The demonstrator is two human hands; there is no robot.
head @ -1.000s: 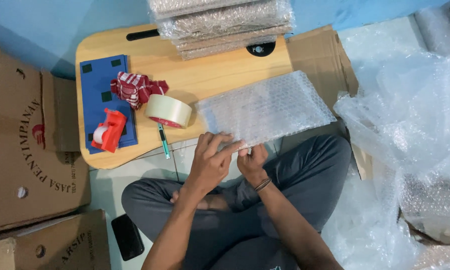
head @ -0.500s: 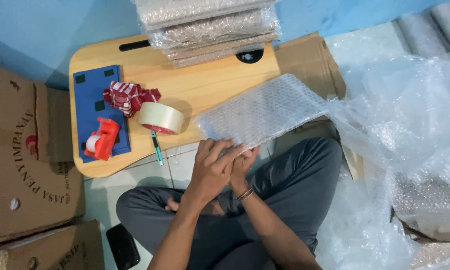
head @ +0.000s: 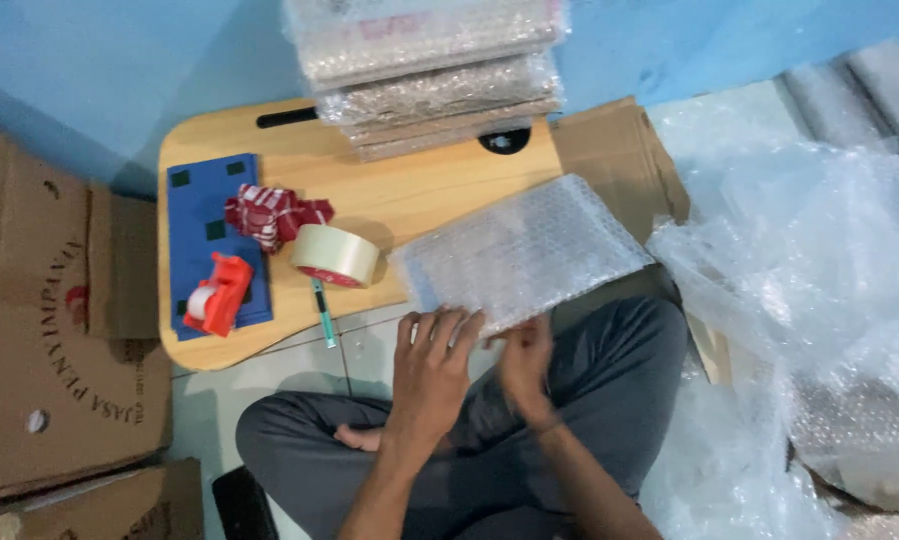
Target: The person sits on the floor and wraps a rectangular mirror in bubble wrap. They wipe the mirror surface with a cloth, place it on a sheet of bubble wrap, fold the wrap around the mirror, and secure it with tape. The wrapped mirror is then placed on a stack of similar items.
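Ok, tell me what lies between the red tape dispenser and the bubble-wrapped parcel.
In the head view, the clear tape roll and a green pen lie between the red tape dispenser and bubble-wrapped parcel.
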